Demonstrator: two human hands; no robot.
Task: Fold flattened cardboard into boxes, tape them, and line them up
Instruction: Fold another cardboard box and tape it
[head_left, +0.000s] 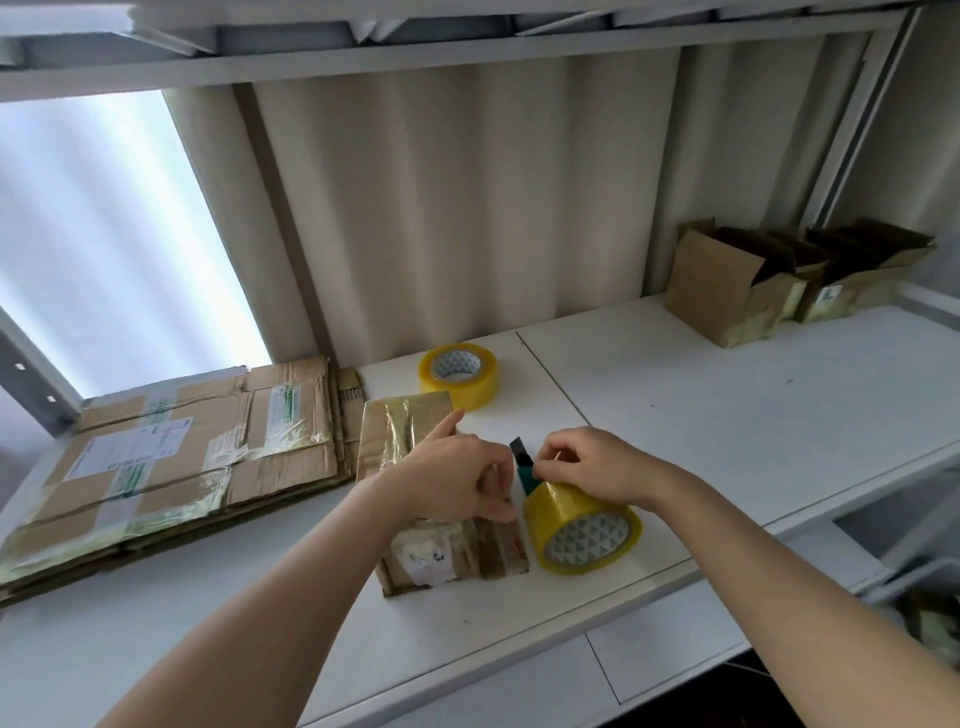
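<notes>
The right hand (587, 465) is curling its fingers over the top of the near tape roll (582, 527), pinching at a small cutter (524, 462) with a dark blade and green body that is poking up between the two hands. The left hand (457, 478) is pressing down on the box (447, 540), forefinger stretched along its top, thumb and other fingers seeming to nip the tape end at the box's right edge. That roll is standing on edge on the white surface (727, 405), touching the box's right side.

So this box is folded and mid-taping: glossy tape is already running across its top, and by the look of it the strip is about to be cut.

Just beyond the box, a second roll (458, 375) is lying flat. To the left, a stack of flat cardboard (171, 467) is waiting, so plenty of folding appears to be left. Far right, against the curtain (441, 208), finished boxes (769, 286) are standing side by side with flaps open; I'm counting two or three, the row being hard to separate. This one is yet to join them.
</notes>
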